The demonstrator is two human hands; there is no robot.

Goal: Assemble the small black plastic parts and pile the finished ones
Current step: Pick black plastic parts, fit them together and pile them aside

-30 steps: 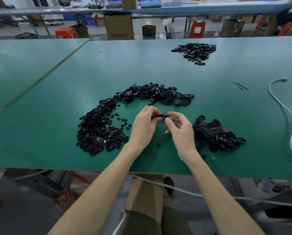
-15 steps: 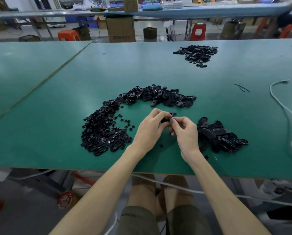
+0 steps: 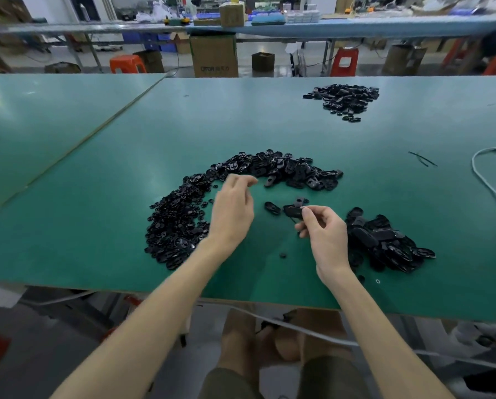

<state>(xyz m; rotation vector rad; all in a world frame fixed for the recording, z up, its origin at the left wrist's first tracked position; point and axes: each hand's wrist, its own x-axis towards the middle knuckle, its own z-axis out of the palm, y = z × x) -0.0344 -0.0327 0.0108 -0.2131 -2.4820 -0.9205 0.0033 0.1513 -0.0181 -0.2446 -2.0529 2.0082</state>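
Kid: Parts everywhere! What does the head camera show? What is the job right now?

Helper: I think one piece is being put together. The right hand (image 3: 324, 234) pinches a black part (image 3: 292, 212) between its thumb and first fingers (image 3: 308, 210), just above the tabletop (image 3: 111, 226).

Kid: And the left hand?

Helper: The left hand (image 3: 232, 208) sits at 10 o'clock from the right one, by the inner edge of the big curved heap (image 3: 177, 226). Its fingers are bent and loose. It looks blurry, but I see nothing in them.

Kid: So what should it do?

Helper: My guess is it should pick up just one matching piece. A loose oval piece (image 3: 272, 207) lies at 9 o'clock from the held part, and a flat piece (image 3: 300, 201) lies at 12 o'clock. Both are very near. Take one by its edges. Line the two up flat, then press until they sit snug. A crooked push might bend the thin plastic or flick it away.

Kid: Where do done ones go?

Helper: Probably on the side heap (image 3: 385, 240) at 3 o'clock, just beside the right hand. There is also a far heap (image 3: 341, 99) at 1 o'clock, well apart. I cannot tell for sure which one holds the finished parts.

Kid: How are the arms held?

Helper: Both bare forearms come in from 6 o'clock over the near edge. The back of the left hand faces the camera, and its fingers point toward 1 o'clock. The right wrist tips its fingers toward 11 o'clock.
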